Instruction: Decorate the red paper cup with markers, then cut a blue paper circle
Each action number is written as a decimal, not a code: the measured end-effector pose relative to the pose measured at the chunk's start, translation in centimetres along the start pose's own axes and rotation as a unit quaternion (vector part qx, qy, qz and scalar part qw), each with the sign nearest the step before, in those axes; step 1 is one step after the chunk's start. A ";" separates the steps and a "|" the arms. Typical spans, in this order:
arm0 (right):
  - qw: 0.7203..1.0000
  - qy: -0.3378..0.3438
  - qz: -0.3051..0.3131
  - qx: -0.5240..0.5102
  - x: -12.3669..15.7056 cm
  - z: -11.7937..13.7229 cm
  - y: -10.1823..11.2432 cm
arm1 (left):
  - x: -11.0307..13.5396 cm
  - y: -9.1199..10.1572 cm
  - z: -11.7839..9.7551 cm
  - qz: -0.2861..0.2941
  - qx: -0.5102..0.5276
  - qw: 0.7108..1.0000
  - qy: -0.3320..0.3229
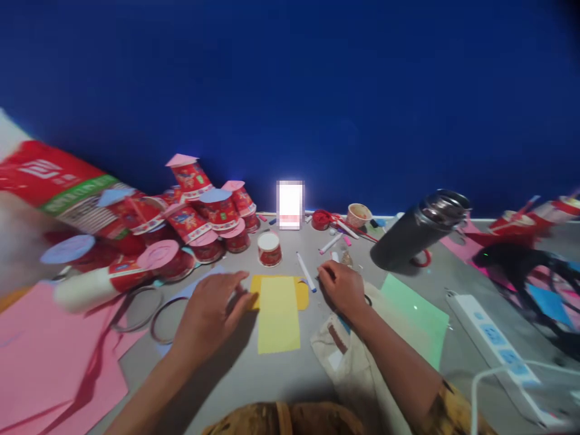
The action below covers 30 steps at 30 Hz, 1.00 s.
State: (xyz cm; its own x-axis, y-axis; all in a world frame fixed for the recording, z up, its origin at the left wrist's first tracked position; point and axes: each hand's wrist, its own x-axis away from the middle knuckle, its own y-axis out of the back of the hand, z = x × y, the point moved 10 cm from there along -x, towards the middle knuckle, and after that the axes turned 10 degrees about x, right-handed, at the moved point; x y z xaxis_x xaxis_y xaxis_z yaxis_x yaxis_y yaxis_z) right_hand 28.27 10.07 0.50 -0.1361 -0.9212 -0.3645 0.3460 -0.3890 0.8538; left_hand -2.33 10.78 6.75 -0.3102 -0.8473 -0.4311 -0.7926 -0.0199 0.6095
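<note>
A light yellow sheet of paper (280, 320) lies on a darker yellow piece of paper (302, 295) in the middle of the table. My left hand (212, 311) is at their left, thumb and fingers apart, with the thumb tip by the darker piece's edge. My right hand (342, 289) rests to the right of the paper with its fingers curled in; no object shows in them. Close to it lie a white marker (306, 272) and a beige cloth (371, 362). Beyond the paper stands a red paper cup (270, 250) with a white top.
Stacked red cups (220, 211) with paper discs stand back left, above pink sheets (49, 350) and tape rings (140, 308). A dark thermos (414, 232), green paper (414, 314) and power strip (493, 344) are at right. A bright pixelated rectangle (290, 202) is against the blue wall.
</note>
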 end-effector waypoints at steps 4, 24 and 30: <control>1.000 -0.004 -0.023 0.004 0.4 -0.3 -0.1 | 5.1 6.3 3.2 -0.090 0.003 0.990 0.105; 0.999 0.037 0.020 0.022 0.7 0.2 -1.2 | 6.1 4.0 6.5 0.038 -0.242 0.964 0.101; 0.996 0.078 0.027 0.021 0.6 1.3 -0.9 | 5.5 1.7 6.4 0.053 -0.238 0.965 0.096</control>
State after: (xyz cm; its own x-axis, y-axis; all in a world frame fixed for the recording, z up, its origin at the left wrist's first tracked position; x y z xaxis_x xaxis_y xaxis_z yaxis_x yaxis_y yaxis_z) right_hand 26.66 9.83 0.00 0.0293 -0.9294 -0.3678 0.3089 -0.3415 0.8876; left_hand -8.74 9.50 1.10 -0.2367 -0.9398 -0.2464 -0.4168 -0.1309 0.8995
